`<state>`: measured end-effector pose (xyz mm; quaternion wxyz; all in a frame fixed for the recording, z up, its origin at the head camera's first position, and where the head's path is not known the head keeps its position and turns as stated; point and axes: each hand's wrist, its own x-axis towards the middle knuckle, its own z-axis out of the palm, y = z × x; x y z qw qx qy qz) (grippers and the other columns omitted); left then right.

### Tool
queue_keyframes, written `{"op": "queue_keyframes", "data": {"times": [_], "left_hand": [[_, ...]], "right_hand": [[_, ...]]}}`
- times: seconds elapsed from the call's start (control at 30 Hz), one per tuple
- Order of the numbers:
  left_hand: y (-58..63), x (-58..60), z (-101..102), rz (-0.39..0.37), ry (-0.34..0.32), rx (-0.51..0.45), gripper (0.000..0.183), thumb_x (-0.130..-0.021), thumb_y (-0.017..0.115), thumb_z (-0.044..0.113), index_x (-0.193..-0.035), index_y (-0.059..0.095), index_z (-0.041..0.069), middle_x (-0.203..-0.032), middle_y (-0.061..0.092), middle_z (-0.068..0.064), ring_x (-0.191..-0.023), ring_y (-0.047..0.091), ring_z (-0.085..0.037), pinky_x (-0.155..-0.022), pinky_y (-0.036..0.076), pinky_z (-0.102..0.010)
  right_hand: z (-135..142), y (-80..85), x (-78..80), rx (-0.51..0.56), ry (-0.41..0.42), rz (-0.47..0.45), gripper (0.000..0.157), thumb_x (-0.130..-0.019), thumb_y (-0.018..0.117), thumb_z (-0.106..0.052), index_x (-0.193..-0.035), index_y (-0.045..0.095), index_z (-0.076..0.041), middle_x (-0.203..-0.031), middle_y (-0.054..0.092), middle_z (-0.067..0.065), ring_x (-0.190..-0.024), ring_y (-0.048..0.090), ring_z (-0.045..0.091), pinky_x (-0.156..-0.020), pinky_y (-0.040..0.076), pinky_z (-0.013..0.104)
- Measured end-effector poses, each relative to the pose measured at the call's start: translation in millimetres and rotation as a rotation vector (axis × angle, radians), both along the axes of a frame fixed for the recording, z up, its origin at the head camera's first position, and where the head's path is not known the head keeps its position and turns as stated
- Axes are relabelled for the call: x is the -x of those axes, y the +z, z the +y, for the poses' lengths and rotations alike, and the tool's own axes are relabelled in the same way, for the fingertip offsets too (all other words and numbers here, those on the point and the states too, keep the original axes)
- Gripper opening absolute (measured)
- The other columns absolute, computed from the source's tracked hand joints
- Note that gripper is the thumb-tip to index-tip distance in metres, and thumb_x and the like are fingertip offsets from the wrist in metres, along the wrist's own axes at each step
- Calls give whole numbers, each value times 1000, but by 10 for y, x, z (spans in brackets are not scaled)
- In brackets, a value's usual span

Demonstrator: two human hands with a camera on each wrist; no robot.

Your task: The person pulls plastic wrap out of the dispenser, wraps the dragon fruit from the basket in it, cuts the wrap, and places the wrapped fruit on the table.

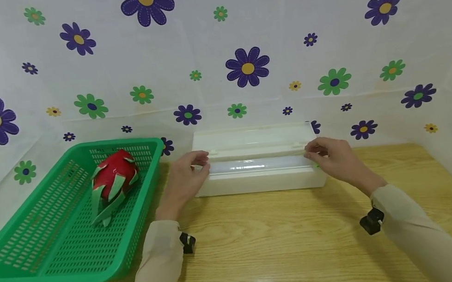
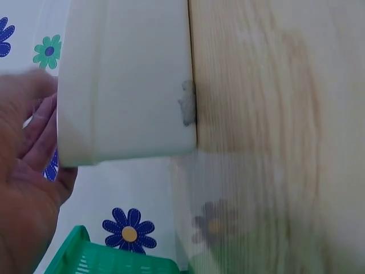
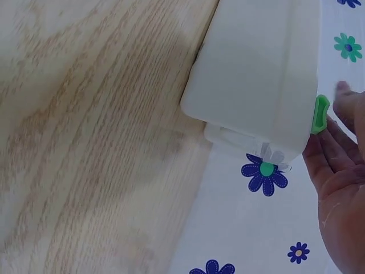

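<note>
A white cling film dispenser point(image 1: 261, 183) lies lengthwise on the table with its lid point(image 1: 250, 137) raised at the back. Inside it runs a glossy roll of cling film point(image 1: 255, 163). My left hand point(image 1: 186, 176) is at the left end, fingers bent loosely, with a gap between thumb and forefinger. At the right end is my right hand point(image 1: 335, 158), thumb and fingers near the roll's end. A green slider point(image 3: 320, 114) sits on the dispenser's rim beside the right fingers; the right wrist view shows the thumb apart from them. Whether either hand touches the film is unclear.
To the left, a green plastic basket point(image 1: 134, 216) holds a red dragon fruit point(image 1: 115, 174) with green scales. The wooden table point(image 1: 271, 243) meets a white flower-patterned sheet point(image 1: 198, 46) at the back and sides. Black wrist cameras point(image 1: 372, 221) are on both sleeves.
</note>
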<state>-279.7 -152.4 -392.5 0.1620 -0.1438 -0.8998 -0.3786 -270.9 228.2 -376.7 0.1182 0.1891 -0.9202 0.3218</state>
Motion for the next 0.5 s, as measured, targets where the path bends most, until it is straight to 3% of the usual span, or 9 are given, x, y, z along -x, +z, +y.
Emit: {"op": "queue_keyframes", "data": {"times": [0.27, 0.5], "left_hand": [[-41, 45, 43, 106, 62, 67, 26, -98, 69, 15, -122, 73, 5, -99, 72, -14, -84, 67, -25, -75, 59, -39], [-27, 28, 43, 211, 157, 235, 15, -96, 73, 24, -102, 79, 12, -116, 67, -12, -110, 61, -33, -93, 41, -52]], "right_hand": [[-57, -12, 24, 13, -18, 114, 9, -96, 67, 0, -104, 70, 2, -95, 76, 18, -81, 69, 27, -70, 51, 16], [-78, -29, 57, -126, -23, 155, 20, -99, 63, -1, -117, 71, 3, -99, 75, 17, -83, 66, 26, -71, 56, 34]]}}
